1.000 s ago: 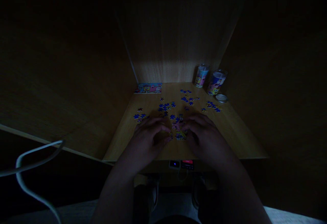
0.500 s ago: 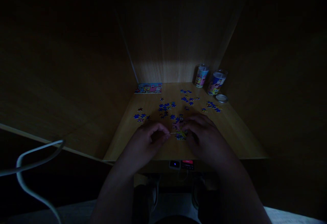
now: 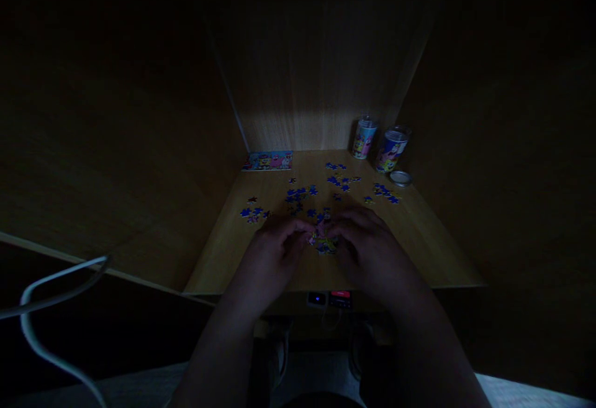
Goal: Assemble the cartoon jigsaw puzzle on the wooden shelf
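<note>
Near the front of a wooden desk lies a small joined patch of jigsaw pieces [image 3: 327, 245], pink and yellow-green. My left hand [image 3: 282, 243] pinches a puzzle piece [image 3: 311, 240] at the patch's left edge, the piece tilted toward me. From the other side my right hand [image 3: 361, 234] rests on the patch, its fingertips on the upper right and hiding part of it. Whether the right fingers grip a piece is too dark to tell. Loose blue jigsaw pieces [image 3: 298, 195] lie just beyond both hands.
Along the back stand a picture card [image 3: 267, 161] at left and two cartoon-printed cans [image 3: 364, 140] at right, with a round lid [image 3: 400, 178] in front. More pieces [image 3: 385, 191] lie at right and others [image 3: 251, 213] at left. Two lit devices [image 3: 339, 298] sit below the desk's front edge.
My left hand has moved right, bringing its puzzle piece against the left edge of the joined patch. The piece has turned from edge-on to showing its printed face. My right hand stays nearly in place.
</note>
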`<state>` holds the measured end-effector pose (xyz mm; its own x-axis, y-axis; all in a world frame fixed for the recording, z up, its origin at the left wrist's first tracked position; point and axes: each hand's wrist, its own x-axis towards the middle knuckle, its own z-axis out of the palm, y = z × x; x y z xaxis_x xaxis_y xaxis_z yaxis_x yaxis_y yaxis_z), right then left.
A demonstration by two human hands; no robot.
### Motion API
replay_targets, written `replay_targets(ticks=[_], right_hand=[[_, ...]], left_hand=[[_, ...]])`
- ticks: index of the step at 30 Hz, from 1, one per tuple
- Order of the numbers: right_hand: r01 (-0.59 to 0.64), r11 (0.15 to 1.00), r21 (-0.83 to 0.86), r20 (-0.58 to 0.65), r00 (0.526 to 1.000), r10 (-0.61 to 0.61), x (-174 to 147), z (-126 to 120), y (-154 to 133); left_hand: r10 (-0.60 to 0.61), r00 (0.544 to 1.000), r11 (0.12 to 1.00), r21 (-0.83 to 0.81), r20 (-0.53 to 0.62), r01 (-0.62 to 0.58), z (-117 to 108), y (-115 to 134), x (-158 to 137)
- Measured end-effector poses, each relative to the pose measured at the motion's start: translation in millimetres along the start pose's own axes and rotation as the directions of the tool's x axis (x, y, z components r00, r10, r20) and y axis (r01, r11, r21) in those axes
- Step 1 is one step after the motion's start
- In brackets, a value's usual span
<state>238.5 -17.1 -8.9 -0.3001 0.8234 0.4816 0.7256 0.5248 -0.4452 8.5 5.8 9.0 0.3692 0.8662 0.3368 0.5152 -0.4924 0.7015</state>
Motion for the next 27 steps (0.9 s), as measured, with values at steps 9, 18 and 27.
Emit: replay_targets(ticks=[9, 18, 27], right_hand=[[-0.005, 1.0, -0.013, -0.005, 1.0, 0.005, 0, 0, 0], [-0.004, 1.0, -0.013, -0.004, 1.0, 0.004, 0, 0, 0], [-0.006, 1.0, -0.004, -0.004, 1.0, 0.006, 1, -1, -1]], left_hand=[[0.005, 1.0, 0.995, 0.097, -0.016, -0.004, 9, -2, 3], [-0.046, 0.999, 0.998, 0.04, 0.003, 0.046, 5, 0, 2], [-0.127, 0.991, 0.992, -0.012, 0.043, 0.128, -2, 3, 2]])
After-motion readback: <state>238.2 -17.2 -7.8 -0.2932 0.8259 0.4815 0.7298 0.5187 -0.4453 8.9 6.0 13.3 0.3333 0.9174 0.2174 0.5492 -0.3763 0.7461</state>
